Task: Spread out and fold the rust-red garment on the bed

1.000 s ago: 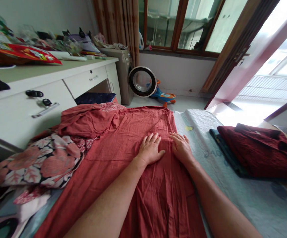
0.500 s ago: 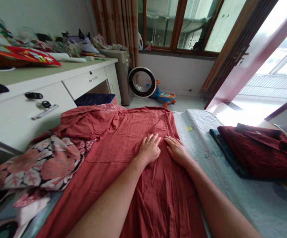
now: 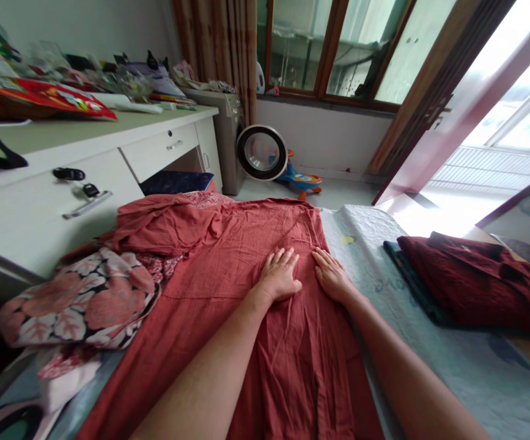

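Observation:
A rust-red garment (image 3: 219, 269) lies spread over the light blue bed cover (image 3: 370, 244), with lengthwise creases in its near half. My left hand (image 3: 279, 275) rests palm down on the cloth, fingers stretched out. Close to the garment's right edge, my right hand (image 3: 332, 274) also presses flat on it, fingers extended and pointing away from me. A narrow strip of red cloth shows between the two hands. Neither hand grips the fabric. The garment's bunched part lies at the far left, against a floral-patterned cloth (image 3: 81, 299).
Folded dark red clothes (image 3: 475, 281) lie on the right of the bed. At left stands a white desk (image 3: 95, 159) crowded with items. Beyond it are a washing machine with its round door (image 3: 262, 153) open and a blue-orange ride-on toy (image 3: 299, 178). A door (image 3: 448, 116) stands at right.
My right hand has slid slightly to the right, widening the gap between my hands. My left thumb is spread a little more. The view has shifted slightly.

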{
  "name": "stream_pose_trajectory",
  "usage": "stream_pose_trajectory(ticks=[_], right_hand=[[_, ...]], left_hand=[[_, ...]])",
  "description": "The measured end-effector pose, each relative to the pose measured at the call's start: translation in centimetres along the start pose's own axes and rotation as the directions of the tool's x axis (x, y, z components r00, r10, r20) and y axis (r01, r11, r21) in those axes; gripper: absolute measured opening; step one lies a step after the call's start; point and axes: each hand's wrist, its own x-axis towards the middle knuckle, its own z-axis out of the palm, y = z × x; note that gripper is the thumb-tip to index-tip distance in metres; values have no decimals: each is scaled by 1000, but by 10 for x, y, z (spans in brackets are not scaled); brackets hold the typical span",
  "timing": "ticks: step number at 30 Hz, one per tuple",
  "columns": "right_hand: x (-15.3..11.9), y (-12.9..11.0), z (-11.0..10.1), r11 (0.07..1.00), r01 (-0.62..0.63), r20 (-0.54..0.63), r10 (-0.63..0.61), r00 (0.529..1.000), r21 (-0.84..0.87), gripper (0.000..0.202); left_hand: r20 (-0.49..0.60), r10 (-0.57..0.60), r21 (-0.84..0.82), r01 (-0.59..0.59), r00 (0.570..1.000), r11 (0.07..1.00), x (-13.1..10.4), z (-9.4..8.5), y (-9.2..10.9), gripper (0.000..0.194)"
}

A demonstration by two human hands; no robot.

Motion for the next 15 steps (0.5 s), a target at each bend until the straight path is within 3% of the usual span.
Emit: stream_pose_trajectory(ticks=[7, 10, 13, 15], right_hand=[[-4, 12, -10, 986, -131, 69, 138, 988, -101, 59], [0, 19, -22, 984, -133, 91, 145, 985, -120, 57], [15, 15, -41, 982, -117, 104, 133, 986, -150, 41], [30, 4, -50, 985, -121, 62, 129, 990, -122, 27]], left_hand=[[-2, 16, -8, -16, 1000, 1000, 0, -1, -1, 86], [-40, 11, -2, -11, 999, 1000, 0, 0, 0, 74], [-138, -12, 6, 13, 990, 1000, 1, 1, 1, 55], [-211, -46, 4, 48, 977, 999, 2, 2, 0, 53]])
